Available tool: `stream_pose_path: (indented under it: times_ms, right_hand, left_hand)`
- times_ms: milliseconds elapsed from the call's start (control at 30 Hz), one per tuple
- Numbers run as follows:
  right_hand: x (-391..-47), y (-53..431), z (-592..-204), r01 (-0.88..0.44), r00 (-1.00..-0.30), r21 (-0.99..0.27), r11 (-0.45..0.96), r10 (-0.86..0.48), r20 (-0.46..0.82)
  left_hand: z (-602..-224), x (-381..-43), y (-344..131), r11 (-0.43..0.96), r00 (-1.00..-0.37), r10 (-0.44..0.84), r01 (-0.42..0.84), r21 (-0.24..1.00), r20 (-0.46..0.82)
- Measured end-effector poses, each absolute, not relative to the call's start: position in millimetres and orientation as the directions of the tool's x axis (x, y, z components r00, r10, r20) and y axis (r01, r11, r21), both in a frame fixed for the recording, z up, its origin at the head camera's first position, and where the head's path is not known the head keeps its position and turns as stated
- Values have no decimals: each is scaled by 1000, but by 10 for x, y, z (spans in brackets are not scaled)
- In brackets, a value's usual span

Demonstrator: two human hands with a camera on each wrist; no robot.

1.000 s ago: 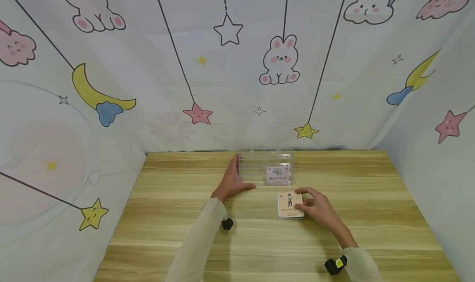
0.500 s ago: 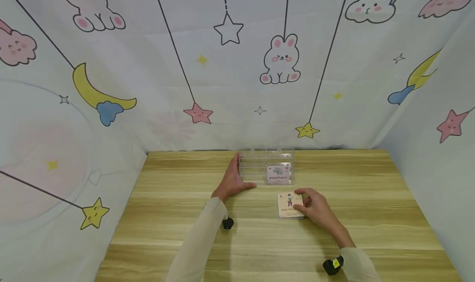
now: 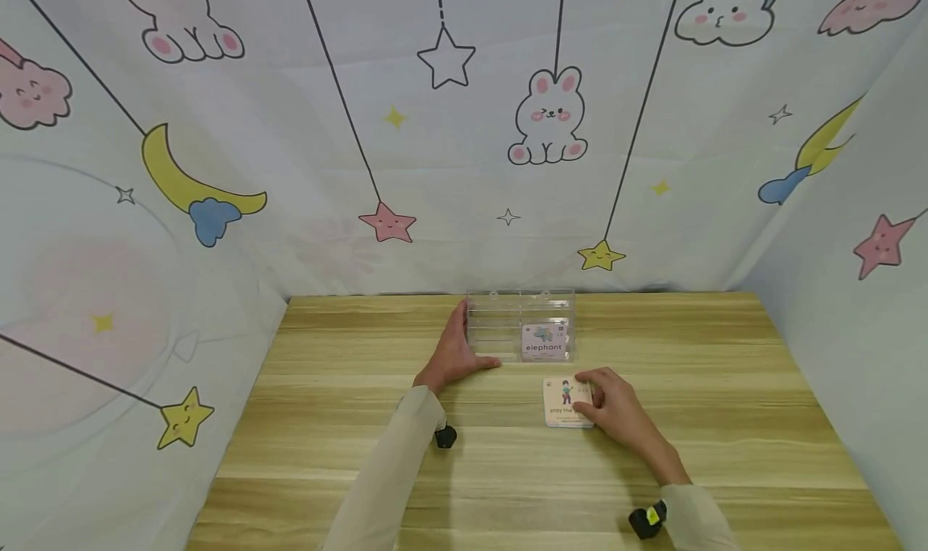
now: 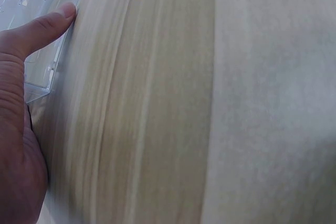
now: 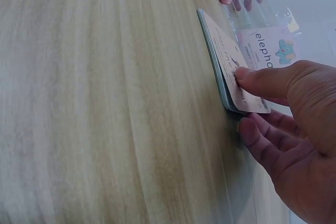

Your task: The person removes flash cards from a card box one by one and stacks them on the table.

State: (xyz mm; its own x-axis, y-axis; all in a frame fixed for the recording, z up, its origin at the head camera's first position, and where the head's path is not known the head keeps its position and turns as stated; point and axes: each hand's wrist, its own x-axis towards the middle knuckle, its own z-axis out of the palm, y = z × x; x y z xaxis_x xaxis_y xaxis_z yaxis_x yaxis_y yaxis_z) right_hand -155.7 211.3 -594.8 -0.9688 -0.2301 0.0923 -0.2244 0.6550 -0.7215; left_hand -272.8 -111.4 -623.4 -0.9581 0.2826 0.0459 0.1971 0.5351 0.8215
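Observation:
A clear plastic case (image 3: 495, 325) with divided slots stands by the wall, with an elephant card (image 3: 544, 343) in its lower right slot. My left hand (image 3: 451, 354) holds the case at its left side, thumb along the front edge. In front of the case lies a stack of flashcards (image 5: 216, 61), topped by a cream card (image 3: 561, 402) picturing a figure. With thumb and fingers my right hand (image 3: 623, 406) pinches the stack's right side. In the right wrist view the thumb (image 5: 257, 80) presses the top card, whose near corner is slightly apart from those below.
Both hands work over a wood-grain table (image 3: 507, 486). White cloth (image 3: 464, 172) printed with stars, rabbits and clouds encloses the back and sides. A black wrist camera (image 3: 648, 520) sits at the right cuff, another camera (image 3: 445, 436) at the left.
My right forearm has shifted slightly left. The blue edge under the top card shows less than before. The left hand and the case have hardly moved.

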Motion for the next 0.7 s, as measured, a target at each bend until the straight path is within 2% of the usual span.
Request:
stream_pose_path:
  times_ms: [167,700]
  right_hand:
    - [-1550,2110,-5972,-249,-965,-699,670,-237,117]
    - [-1567,2106,-5954,-222,-967,-686,693,-245,65]
  left_hand:
    - [-6238,-2728,-1111,526,-958,283,201,826,53]
    - [-6216,-2715,-1114,544,-958,284,186,818,29]
